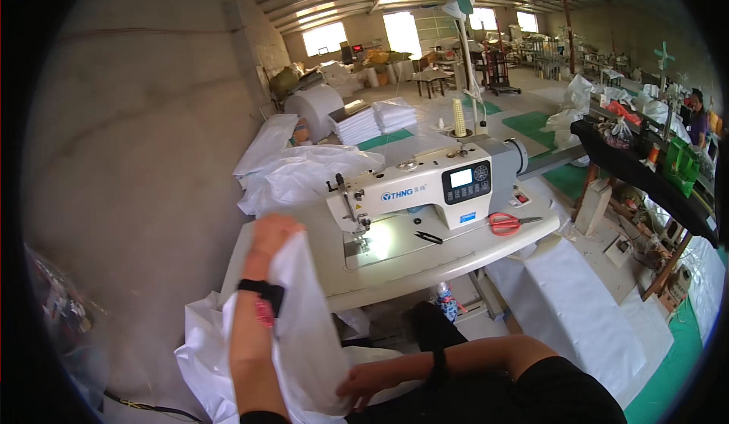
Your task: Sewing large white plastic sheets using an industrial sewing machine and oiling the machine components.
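Observation:
A large piece of white fabric (304, 325) hangs in folds between my two hands, off the left front of the sewing table (364, 287). My left hand (275, 235) is raised by the table's left edge and closed on the fabric's upper part. Lower down, close to my lap, my right hand (367, 382) has its fingers curled on the same fabric; its grip is partly in shadow. On the table stands a white sewing machine (410, 185) with a lit screen and a bright lamp at the needle. Black thread snips (429, 238) and red-handled scissors (507, 224) lie in front of it.
A bare wall (137, 158) rises on the left. Behind the machine are heaped white sheeting (304, 173), a large white roll (315, 109) and stacked white sheets (357, 126). A yellow thread cone (459, 116) stands behind. A co-worker (699, 120) is at the far right.

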`<action>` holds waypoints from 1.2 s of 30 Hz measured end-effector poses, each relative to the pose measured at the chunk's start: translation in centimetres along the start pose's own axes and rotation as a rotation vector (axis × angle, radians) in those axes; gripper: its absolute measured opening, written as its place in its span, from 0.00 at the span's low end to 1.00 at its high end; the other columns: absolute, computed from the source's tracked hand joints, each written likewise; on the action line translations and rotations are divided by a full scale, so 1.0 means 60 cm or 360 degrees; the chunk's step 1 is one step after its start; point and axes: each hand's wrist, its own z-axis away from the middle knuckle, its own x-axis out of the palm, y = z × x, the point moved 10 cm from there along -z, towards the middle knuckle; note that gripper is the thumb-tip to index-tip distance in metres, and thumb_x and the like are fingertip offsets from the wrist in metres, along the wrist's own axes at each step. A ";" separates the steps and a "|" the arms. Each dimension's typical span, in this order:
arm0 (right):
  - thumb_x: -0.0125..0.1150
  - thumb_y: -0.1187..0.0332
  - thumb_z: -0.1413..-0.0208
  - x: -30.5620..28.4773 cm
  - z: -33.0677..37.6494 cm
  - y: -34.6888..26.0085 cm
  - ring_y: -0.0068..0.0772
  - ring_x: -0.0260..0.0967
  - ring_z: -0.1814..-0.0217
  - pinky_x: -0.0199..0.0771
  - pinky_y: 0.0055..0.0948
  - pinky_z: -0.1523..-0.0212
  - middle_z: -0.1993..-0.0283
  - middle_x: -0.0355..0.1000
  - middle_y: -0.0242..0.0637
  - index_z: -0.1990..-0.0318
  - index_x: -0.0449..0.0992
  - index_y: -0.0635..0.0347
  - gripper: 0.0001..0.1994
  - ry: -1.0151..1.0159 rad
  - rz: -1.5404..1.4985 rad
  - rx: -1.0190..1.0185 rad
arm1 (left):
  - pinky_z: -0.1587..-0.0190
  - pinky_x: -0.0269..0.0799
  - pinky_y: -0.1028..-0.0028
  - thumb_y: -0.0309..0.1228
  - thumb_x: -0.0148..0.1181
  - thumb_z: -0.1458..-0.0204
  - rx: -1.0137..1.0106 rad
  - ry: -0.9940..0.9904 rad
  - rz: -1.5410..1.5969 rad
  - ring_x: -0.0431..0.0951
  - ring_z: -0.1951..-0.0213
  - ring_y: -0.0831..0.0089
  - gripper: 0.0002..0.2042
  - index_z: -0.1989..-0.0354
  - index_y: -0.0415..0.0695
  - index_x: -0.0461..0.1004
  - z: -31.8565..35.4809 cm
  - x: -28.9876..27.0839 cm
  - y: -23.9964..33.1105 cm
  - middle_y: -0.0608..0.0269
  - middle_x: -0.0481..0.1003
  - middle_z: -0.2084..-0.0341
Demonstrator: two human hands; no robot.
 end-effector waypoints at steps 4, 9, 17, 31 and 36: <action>0.53 0.55 0.42 -0.105 0.074 0.052 0.37 0.72 0.51 0.76 0.33 0.54 0.51 0.70 0.46 0.48 0.66 0.69 0.24 0.0197 0.0418 0.0155 | 0.68 0.68 0.57 0.46 0.60 0.54 -0.0006 -0.0113 0.0448 0.73 0.72 0.52 0.17 0.81 0.44 0.73 0.028 0.224 0.095 0.53 0.73 0.81; 0.55 0.53 0.43 -0.336 0.223 -0.017 0.38 0.73 0.61 0.76 0.35 0.63 0.59 0.73 0.41 0.50 0.69 0.64 0.23 0.1562 -0.0498 -0.0467 | 0.70 0.67 0.59 0.45 0.60 0.53 -0.0342 -0.0426 0.0728 0.73 0.74 0.52 0.18 0.79 0.41 0.73 0.048 0.320 0.131 0.51 0.73 0.81; 0.54 0.60 0.44 -0.447 0.189 -0.246 0.53 0.72 0.62 0.70 0.41 0.59 0.65 0.73 0.54 0.56 0.69 0.71 0.18 0.2325 0.0984 -0.0779 | 0.69 0.68 0.63 0.45 0.60 0.53 -0.0566 -0.0579 0.1302 0.74 0.76 0.57 0.19 0.73 0.38 0.75 0.036 0.303 0.121 0.50 0.73 0.81; 0.48 0.66 0.41 -0.465 0.132 -0.248 0.61 0.70 0.68 0.66 0.53 0.64 0.74 0.71 0.57 0.54 0.57 0.63 0.13 0.2378 0.1416 -0.0280 | 0.56 0.69 0.65 0.38 0.66 0.58 -0.0938 -0.0618 0.0605 0.76 0.59 0.58 0.23 0.54 0.39 0.72 0.305 0.156 -0.054 0.51 0.76 0.62; 0.48 0.65 0.41 -0.450 0.165 -0.261 0.59 0.70 0.71 0.67 0.51 0.68 0.75 0.71 0.53 0.55 0.60 0.62 0.12 0.2601 0.1364 -0.0455 | 0.62 0.69 0.66 0.37 0.65 0.55 -0.1072 -0.0681 0.0779 0.75 0.64 0.59 0.16 0.61 0.39 0.75 0.321 0.120 -0.072 0.53 0.76 0.66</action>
